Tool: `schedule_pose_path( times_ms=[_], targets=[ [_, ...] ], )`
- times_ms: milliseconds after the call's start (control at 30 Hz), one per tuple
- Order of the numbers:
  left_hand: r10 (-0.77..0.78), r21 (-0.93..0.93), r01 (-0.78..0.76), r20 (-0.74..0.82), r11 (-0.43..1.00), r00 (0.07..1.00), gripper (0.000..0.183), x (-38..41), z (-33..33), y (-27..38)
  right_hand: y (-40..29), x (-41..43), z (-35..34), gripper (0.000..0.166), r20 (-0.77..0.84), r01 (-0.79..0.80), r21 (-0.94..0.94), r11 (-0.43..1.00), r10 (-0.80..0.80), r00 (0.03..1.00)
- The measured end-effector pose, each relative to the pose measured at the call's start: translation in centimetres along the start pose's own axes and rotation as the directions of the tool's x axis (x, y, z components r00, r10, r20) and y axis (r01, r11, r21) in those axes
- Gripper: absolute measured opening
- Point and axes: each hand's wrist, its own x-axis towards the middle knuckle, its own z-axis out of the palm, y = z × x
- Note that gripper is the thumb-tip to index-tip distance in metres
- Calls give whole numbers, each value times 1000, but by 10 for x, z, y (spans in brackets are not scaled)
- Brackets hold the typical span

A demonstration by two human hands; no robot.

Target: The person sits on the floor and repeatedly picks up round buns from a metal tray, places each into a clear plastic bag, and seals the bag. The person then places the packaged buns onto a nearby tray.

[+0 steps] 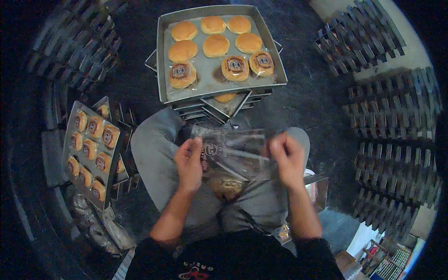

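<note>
Between my hands, above my lap, a clear printed plastic bag (pixel 234 150) is stretched out. My left hand (pixel 189 161) pinches its left edge. By its right edge is my right hand (pixel 288 157), blurred, with the fingers curled; whether it grips the film I cannot tell. Partly hidden below the bag, a round item in printed clear film (pixel 226 185) lies at my lap. In front of my knees, a metal tray (pixel 199 92) on a stack holds several bare round buns (pixel 216 46) at the back and buns in clear printed bags (pixel 235 68) along its near side.
Left of my leg, another metal tray (pixel 113 168) holds several bagged buns (pixel 90 149) on a stack of trays. Tall stacks of trays (pixel 390 105) stand at the right, more (pixel 77 45) at the upper left. Plastic-wrapped items (pixel 94 224) lie at the lower left.
</note>
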Motion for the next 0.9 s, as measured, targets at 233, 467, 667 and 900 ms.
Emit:
schedule_pose_path(
  times_ms=[233,467,667,900],
  targets=[
    [-318,-424,280,-19,861,948,25,38,-8,-38,38,286,26,52,255,515,-707,485,-503,826],
    [-435,-293,491,236,821,869,30,23,-5,-22,54,447,15,78,90,88,-915,393,-14,996],
    [-491,-245,523,184,816,852,28,33,-5,0,19,458,42,71,99,43,-920,390,125,987],
    [-410,-204,410,43,889,911,23,28,10,-18,20,439,13,60,389,216,-686,694,100,916]
  ],
)
